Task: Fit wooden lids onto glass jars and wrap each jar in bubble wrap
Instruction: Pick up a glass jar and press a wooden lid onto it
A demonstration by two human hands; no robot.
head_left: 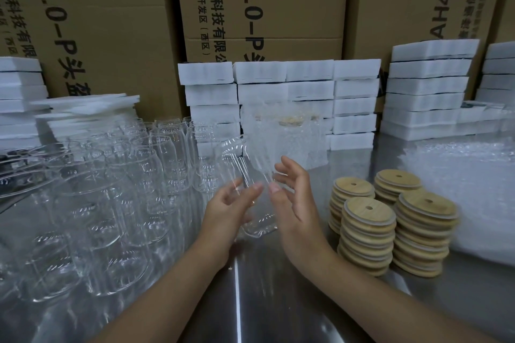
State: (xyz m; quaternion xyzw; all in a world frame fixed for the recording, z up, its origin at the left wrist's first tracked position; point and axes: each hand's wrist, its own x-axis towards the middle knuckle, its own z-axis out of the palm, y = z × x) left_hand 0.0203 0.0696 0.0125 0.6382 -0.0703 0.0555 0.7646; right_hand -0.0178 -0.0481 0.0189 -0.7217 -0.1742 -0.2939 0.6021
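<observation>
Just left of the stacks of wooden lids (367, 210), above the steel table (250, 303), a person holds one clear glass jar (257, 203) tilted in the air, its mouth pointing up and away and its base low toward the person. The left hand (230, 205) grips the jar's side, with the thumb on the near face and the fingers showing through the glass on the far face. The right hand (292, 198) is spread, its fingers loosely curved and apart, and only the thumb tip touches the jar. The jar is blurred, and it bears no lid. The lids stand in four stacks close together, each lid with a small hole. Right of the lids and just beside them lies a heap of bubble wrap (468, 184). Behind the lids and a little to their left stands a wrapped jar (287, 136), a wooden lid faintly showing through its wrap. Well left of the lids, beyond the hands, a crowd of empty jars (117, 181) stands upright. Behind the lids, white foam blocks (354, 97) are piled in columns against cardboard boxes (292, 8).
</observation>
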